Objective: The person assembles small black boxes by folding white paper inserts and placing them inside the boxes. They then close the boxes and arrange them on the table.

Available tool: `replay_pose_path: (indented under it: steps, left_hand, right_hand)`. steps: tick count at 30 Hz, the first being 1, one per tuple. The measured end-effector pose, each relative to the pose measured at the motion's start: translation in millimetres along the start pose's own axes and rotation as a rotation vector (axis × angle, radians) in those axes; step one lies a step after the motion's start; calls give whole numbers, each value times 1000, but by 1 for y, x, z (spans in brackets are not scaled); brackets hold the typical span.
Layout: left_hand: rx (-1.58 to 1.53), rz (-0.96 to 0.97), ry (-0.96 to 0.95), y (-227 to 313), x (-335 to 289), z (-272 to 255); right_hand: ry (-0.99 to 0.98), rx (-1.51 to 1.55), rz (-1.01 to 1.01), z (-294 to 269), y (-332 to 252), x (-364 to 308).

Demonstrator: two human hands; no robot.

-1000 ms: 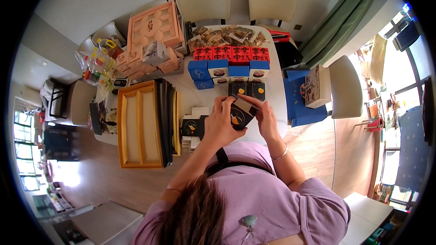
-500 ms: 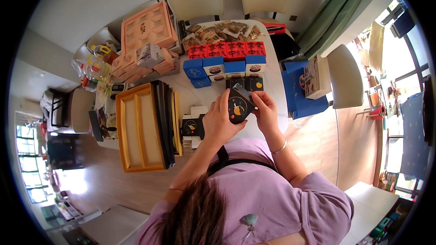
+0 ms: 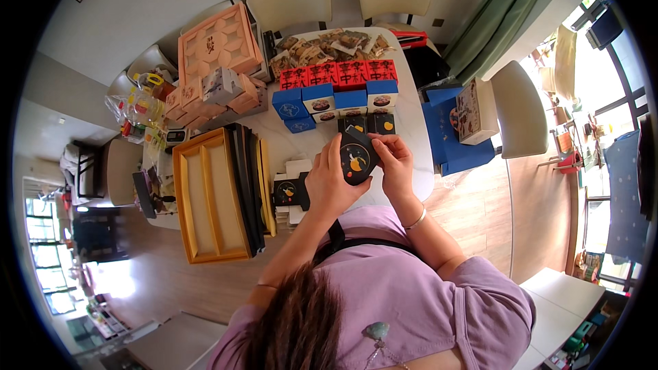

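Between my hands is a small black box (image 3: 356, 162) with a round picture of a yellow moon on its face. My left hand (image 3: 332, 179) wraps round its left side and bottom edge. At the upper right corner, the thumb and fingers of my right hand (image 3: 395, 164) pinch the box's dark top flap, which stands up. Two matching black boxes (image 3: 385, 124) stand on the table just beyond. Left of my left hand, more flat black box pieces (image 3: 286, 192) lie on a stack of white-edged card.
Blue boxes (image 3: 288, 104) and red boxes (image 3: 322, 75) stand in rows, with wrapped snacks (image 3: 329, 48) behind. Yellow-edged trays (image 3: 202, 195) lean at the left near pink boxes (image 3: 218, 46). A chair with a blue bag (image 3: 445, 123) is right of the table (image 3: 418, 157).
The black box has turned slightly in my hands, its round picture now facing up more squarely. My right fingers have shifted a little up and left along its top.
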State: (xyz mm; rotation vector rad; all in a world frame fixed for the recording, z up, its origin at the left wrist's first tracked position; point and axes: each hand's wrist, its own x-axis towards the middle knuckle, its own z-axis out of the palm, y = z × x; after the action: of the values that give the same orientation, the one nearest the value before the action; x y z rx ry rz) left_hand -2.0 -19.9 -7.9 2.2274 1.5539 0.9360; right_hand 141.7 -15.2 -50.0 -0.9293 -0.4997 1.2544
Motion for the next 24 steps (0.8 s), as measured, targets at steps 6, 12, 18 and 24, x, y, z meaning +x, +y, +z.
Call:
replay_pose_path:
  steps: [6, 12, 18, 24]
  left_hand:
    - [48, 26, 22, 1, -2, 1]
    - [38, 38, 44, -1, -3, 3]
    - [-45, -56, 27, 0, -2, -2]
    - [-26, -80, -41, -2, -2, -4]
  right_hand:
    - [0, -27, -18, -4, 6, 2]
    - [-118, -56, -110, -8, 6, 3]
    - [-279, -211, -154, -5, -6, -8]
    - [-349, -374, -191, -6, -12, -13]
